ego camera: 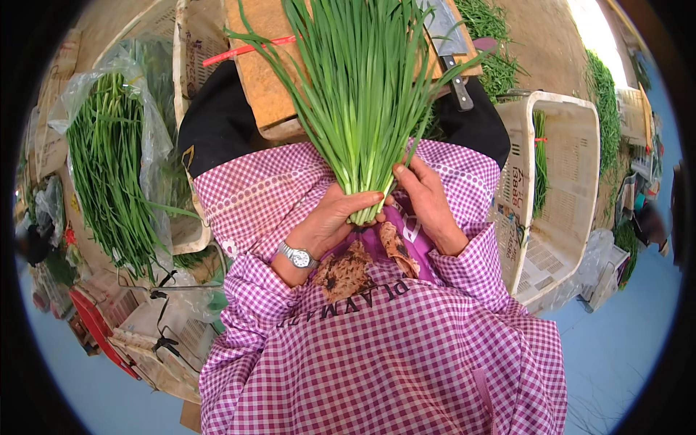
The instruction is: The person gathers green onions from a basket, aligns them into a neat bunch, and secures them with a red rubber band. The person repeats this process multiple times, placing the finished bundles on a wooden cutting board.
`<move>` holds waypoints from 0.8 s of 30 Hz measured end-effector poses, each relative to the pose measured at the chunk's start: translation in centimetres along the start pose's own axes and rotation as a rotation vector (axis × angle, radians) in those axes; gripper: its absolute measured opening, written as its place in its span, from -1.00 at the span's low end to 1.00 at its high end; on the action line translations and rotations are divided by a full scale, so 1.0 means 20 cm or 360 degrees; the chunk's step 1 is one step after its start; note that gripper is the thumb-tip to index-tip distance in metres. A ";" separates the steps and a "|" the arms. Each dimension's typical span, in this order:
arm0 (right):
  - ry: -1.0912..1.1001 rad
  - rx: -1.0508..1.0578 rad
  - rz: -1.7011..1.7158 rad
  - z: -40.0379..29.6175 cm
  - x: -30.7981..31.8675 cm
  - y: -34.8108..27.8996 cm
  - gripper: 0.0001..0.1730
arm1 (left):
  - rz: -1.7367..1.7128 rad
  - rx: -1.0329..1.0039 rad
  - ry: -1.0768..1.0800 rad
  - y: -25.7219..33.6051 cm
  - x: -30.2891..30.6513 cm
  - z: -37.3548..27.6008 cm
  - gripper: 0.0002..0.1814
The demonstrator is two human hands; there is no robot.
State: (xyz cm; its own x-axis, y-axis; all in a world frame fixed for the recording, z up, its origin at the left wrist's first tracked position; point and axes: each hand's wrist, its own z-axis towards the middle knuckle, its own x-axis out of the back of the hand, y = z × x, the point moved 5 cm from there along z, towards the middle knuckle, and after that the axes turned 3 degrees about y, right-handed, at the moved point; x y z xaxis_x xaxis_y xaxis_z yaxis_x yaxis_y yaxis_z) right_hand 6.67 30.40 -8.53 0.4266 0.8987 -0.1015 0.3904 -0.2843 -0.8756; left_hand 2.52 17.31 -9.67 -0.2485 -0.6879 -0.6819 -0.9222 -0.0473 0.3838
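My left hand [331, 217], with a watch on its wrist, grips a large bunch of green Chinese chives [359, 109] around the pale stem ends. The leaves fan out away from me over a wooden board [269, 89]. At the right side of the stems is my right hand [427, 198], thumb and fingertips pinching at the bunch's edge; whether it holds a stem there is unclear. A red strip [239, 51] lies across the board, partly under the leaves. On the board's right side rests a broad knife [454, 70], its black handle towards me.
To the right, a white plastic crate [565, 217] holds a red-banded bundle [540, 163]. More chives [109, 179] lie in a clear plastic bag over a crate at left. Loose greens [489, 49] are on the floor beyond the knife. Several baskets stand at lower left.
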 end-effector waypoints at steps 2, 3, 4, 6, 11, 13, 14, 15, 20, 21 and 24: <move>0.0052 -0.0029 -0.0018 0.00 -0.01 -0.03 -0.62 | 0.0123 -0.0055 0.0068 -0.02 0.03 0.02 -0.63; 0.0065 0.0017 -0.0062 0.00 -0.03 -0.05 -0.57 | 0.0189 -0.0081 0.0100 -0.03 0.05 0.03 -0.63; 0.0077 0.0063 -0.0105 0.01 -0.07 -0.07 -0.52 | 0.0300 -0.0096 0.0139 -0.04 0.06 0.03 -0.61; 0.0114 0.0095 -0.0197 0.04 -0.14 -0.07 -0.34 | 0.0384 -0.0307 0.0263 -0.02 0.05 0.04 -0.66; 0.0231 0.0191 -0.0426 0.08 -0.19 -0.01 -0.39 | 0.0433 -0.0584 0.0399 0.03 0.02 0.03 -0.64; 0.0255 0.0121 -0.0198 0.08 -0.17 0.01 -0.44 | 0.0428 -0.0336 0.0270 0.02 0.04 0.02 -0.62; 0.0263 0.0078 -0.0080 0.07 -0.16 0.02 -0.46 | 0.0424 -0.0212 0.0204 0.00 0.05 0.02 -0.61; 0.0271 0.0037 0.0040 0.07 -0.14 0.04 -0.49 | 0.0371 -0.0207 0.0190 0.00 0.04 0.01 -0.60; 0.0095 -0.0124 0.0367 0.03 -0.13 0.02 -0.68 | 0.0146 -0.0142 0.0038 0.01 0.03 0.00 -0.57; 0.0081 -0.0153 0.0420 0.03 -0.13 0.02 -0.67 | 0.0106 -0.0109 -0.0014 0.00 0.02 -0.01 -0.57; 0.0026 -0.0203 0.0548 0.02 -0.12 0.06 -0.66 | 0.0104 -0.0087 -0.0008 0.00 0.03 -0.01 -0.58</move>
State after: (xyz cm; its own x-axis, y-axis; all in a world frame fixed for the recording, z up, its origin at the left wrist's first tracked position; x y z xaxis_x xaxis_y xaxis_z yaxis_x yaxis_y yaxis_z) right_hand 5.76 28.16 -9.50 0.5634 0.7378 -0.3717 0.3198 -0.6096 -0.7253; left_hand 2.54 16.79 -9.94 -0.3094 -0.6873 -0.6572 -0.8864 -0.0417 0.4610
